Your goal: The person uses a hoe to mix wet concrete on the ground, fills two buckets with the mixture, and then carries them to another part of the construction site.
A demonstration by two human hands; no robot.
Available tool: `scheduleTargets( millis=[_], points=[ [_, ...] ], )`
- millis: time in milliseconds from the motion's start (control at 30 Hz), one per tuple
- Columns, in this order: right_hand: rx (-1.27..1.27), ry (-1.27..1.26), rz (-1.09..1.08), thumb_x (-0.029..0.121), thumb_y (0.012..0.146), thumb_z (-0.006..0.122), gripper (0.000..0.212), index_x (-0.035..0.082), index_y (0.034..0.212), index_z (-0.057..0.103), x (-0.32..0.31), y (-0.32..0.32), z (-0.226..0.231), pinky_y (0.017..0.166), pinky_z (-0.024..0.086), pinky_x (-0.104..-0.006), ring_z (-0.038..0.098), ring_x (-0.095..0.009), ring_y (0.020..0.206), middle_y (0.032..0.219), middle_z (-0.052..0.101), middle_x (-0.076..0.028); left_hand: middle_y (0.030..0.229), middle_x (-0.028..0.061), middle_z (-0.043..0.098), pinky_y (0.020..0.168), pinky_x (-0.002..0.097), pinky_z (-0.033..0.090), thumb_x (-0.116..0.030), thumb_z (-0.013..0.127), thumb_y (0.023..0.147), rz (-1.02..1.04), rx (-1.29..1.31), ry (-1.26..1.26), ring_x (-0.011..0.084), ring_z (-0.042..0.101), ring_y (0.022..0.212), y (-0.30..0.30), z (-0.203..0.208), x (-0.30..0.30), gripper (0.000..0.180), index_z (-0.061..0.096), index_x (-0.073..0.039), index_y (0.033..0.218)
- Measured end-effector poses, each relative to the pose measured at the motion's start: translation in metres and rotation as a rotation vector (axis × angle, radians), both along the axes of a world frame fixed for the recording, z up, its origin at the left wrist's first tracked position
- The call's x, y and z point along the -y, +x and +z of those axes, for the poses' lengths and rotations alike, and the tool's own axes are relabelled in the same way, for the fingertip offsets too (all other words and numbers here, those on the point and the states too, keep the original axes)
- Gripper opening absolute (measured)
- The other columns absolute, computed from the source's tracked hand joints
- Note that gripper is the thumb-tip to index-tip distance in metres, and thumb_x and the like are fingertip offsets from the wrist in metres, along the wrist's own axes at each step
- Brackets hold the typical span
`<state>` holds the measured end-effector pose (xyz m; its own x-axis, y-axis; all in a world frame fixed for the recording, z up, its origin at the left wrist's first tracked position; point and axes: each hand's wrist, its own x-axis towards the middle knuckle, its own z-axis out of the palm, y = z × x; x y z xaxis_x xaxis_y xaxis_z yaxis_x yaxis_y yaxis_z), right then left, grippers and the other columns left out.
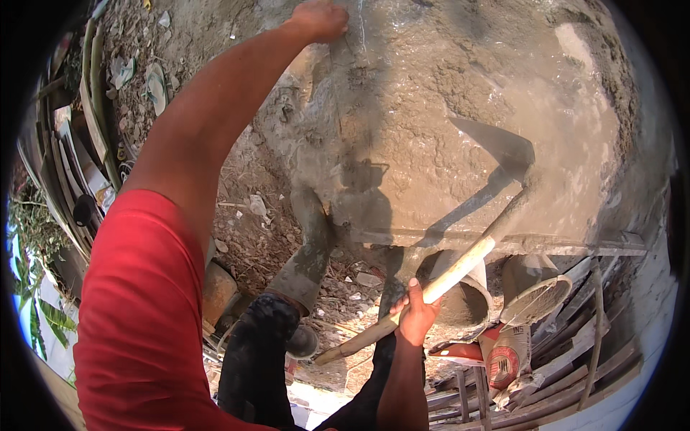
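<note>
My right hand (pixel 417 316) is wrapped round the pale wooden handle (pixel 460 267) of a hoe. Its handle slants from beside my legs up to the right, its far part coated in mud. At that end the dark head meets wet grey mortar (pixel 424 108), where blade and shadow run together. My left arm, in a red sleeve, reaches across to the far edge of the view. There my left hand (pixel 320 21) is closed above the mortar; what it grips, if anything, cannot be made out.
Two mortar-crusted buckets (pixel 535 287) lie tipped beyond the board (pixel 575 244) edging the mortar. Near them are a cement bag (pixel 507 355) and stacked wooden planks (pixel 560 388). My muddy boot (pixel 305 244) stands on littered ground. A sandal (pixel 156 87) lies at far left.
</note>
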<state>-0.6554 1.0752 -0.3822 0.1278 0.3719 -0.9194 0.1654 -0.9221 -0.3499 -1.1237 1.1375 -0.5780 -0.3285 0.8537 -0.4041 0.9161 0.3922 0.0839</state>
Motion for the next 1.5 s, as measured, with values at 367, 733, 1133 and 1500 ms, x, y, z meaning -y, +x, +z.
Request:
scheduleTargets(
  millis=[367,733,1133,1500],
  points=[
    [-0.040,0.039,-0.006,0.014,0.091,0.070,0.029,0.008,0.102,0.044,0.007,0.001,-0.005,0.038,0.045,-0.0305,0.047,-0.014,0.042,0.059,0.045,-0.002,0.085,0.0156,0.071,0.067,0.0482,0.055,-0.018,0.053,0.091,-0.263,-0.077,0.314,0.0359,0.069,0.079,-0.058,-0.009,-0.057,0.016,0.066,-0.010,0.095],
    [-0.052,0.056,-0.030,0.011,0.089,0.072,0.036,0.006,0.108,0.041,0.006,0.011,-0.016,0.037,0.046,-0.0288,0.051,-0.015,0.040,0.058,0.049,-0.004,0.080,0.0177,0.069,0.067,0.0495,0.054,-0.020,0.055,0.090,-0.317,0.125,0.080,0.0403,0.067,0.076,0.038,0.034,-0.087,0.017,0.065,-0.006,0.092],
    [-0.055,0.041,-0.050,0.017,0.089,0.073,0.032,0.011,0.092,0.041,0.003,0.002,-0.009,0.036,0.043,-0.0303,0.045,-0.014,0.040,0.059,0.044,-0.001,0.097,0.0156,0.072,0.075,0.0485,0.056,-0.014,0.055,0.083,-0.272,0.068,-0.099,0.0348,0.070,0.088,0.043,0.042,-0.091,0.019,0.069,-0.012,0.095],
    [-0.048,-0.008,-0.107,0.019,0.089,0.075,0.033,0.014,0.091,0.043,0.012,0.012,-0.018,0.036,0.042,-0.0300,0.045,-0.013,0.040,0.059,0.045,-0.001,0.074,0.0204,0.066,0.067,0.0527,0.052,-0.030,0.053,0.097,-0.057,0.201,-0.026,0.0433,0.065,0.075,0.059,0.027,-0.032,0.024,0.064,-0.009,0.091]
  ],
)
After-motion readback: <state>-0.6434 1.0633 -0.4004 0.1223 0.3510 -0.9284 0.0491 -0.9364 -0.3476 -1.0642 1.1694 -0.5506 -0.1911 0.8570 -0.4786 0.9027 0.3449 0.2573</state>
